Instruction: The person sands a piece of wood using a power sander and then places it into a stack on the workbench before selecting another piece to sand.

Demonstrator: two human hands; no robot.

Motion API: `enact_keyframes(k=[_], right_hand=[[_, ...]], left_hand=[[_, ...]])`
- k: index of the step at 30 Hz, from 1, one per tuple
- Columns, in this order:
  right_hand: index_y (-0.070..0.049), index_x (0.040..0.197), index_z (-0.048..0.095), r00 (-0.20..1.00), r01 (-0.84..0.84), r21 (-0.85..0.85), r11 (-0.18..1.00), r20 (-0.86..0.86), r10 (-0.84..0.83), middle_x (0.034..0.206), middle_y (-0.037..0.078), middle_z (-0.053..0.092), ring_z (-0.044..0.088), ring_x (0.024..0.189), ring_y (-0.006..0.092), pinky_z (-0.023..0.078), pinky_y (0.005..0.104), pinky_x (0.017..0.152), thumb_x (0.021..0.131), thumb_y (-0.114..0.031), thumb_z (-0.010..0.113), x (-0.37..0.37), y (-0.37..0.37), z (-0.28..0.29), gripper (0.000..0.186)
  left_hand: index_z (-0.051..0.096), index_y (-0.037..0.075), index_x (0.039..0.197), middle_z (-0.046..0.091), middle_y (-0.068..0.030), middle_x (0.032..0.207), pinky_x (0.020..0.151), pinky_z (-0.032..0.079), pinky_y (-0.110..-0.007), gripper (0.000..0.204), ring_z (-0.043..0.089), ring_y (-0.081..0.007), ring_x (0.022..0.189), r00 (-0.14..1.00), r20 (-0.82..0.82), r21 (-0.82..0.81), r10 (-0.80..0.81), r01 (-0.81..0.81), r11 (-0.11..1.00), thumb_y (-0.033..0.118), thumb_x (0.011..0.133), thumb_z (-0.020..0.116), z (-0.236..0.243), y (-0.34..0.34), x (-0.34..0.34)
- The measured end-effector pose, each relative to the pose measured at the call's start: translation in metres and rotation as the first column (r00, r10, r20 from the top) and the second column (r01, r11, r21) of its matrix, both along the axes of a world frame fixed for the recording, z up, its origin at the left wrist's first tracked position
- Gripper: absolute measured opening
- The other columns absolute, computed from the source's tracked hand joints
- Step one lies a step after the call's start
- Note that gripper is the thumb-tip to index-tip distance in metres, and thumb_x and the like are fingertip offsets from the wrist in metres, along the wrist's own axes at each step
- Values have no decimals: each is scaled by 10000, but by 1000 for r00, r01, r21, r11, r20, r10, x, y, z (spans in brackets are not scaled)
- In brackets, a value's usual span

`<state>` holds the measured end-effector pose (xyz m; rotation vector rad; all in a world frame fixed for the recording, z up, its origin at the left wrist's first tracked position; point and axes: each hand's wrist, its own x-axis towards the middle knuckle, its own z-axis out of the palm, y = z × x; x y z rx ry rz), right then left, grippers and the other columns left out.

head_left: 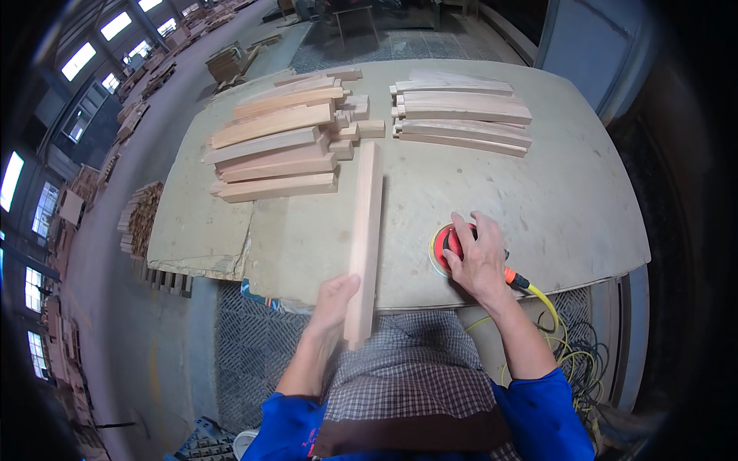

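Note:
A long, pale wooden bar (367,223) lies lengthwise in front of me, its near end past the table's front edge. Its near part is gripped by my left hand (336,298), the thumb against its side. To the right, my right hand (478,257) is closed over a round red and black orbital sander (446,246), which rests on the tabletop apart from the bar. A yellow hose (547,301) with an orange and black coupling runs from the sander toward the floor. The sander's underside is hidden.
Stacked wooden bars (277,138) lie at the far left of the worn table (569,223), with a second stack (461,115) at the far right. Coiled hoses (580,369) sit on the floor at right. A pile of wood pieces (141,219) stands beyond the table's left edge.

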<state>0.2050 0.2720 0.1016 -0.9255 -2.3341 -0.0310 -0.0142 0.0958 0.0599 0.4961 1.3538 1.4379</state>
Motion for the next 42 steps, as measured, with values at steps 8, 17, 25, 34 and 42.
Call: enact_keyframes(k=[8, 17, 25, 34, 42], right_hand=[[59, 1139, 620, 777, -622, -783, 1, -618, -122, 862, 91, 700, 616, 627, 113, 510, 235, 586, 870, -170, 758, -56, -30, 11, 379], [29, 951, 632, 646, -727, -680, -97, -630, -430, 800, 88, 660, 591, 608, 123, 472, 242, 532, 907, -168, 702, -63, 3, 22, 213], [3, 949, 618, 277, -710, -665, 232, -567, -776, 753, 86, 634, 586, 498, 150, 476, 225, 422, 896, -119, 718, -74, 109, 27, 167], [42, 1142, 523, 159, -695, -664, 275, -515, -842, 1049, 133, 561, 586, 924, 256, 605, 389, 879, 929, -37, 641, -88, 269, -45, 256], [76, 1107, 514, 276, -584, -779, 230, -457, -846, 936, 205, 601, 667, 714, 327, 663, 379, 601, 989, -147, 577, -115, 281, -45, 260]], left_hand=[[595, -92, 1208, 689, -178, 1015, 654, 574, -302, 797, 690, -220, 802, 931, 93, 276, -353, 317, 908, 630, 869, 590, 3, 1, -10], [648, -33, 1124, 687, -121, 933, 654, 526, -318, 338, 661, -183, 806, 709, -690, 186, 146, -20, 982, 230, 913, 633, -55, 19, -25], [647, 50, 986, 611, -97, 788, 620, 512, -349, 306, 625, -240, 699, 328, -920, 192, 216, -104, 976, 150, 735, 789, -48, 26, -8], [644, 47, 987, 596, -89, 761, 586, 494, -345, 311, 603, -235, 674, 263, -928, 252, 262, -74, 965, 116, 720, 787, -49, 31, -7], [635, 32, 1012, 607, -91, 784, 593, 494, -341, 346, 593, -244, 669, 250, -936, 236, 249, -81, 968, 70, 706, 790, -41, 25, -8]])
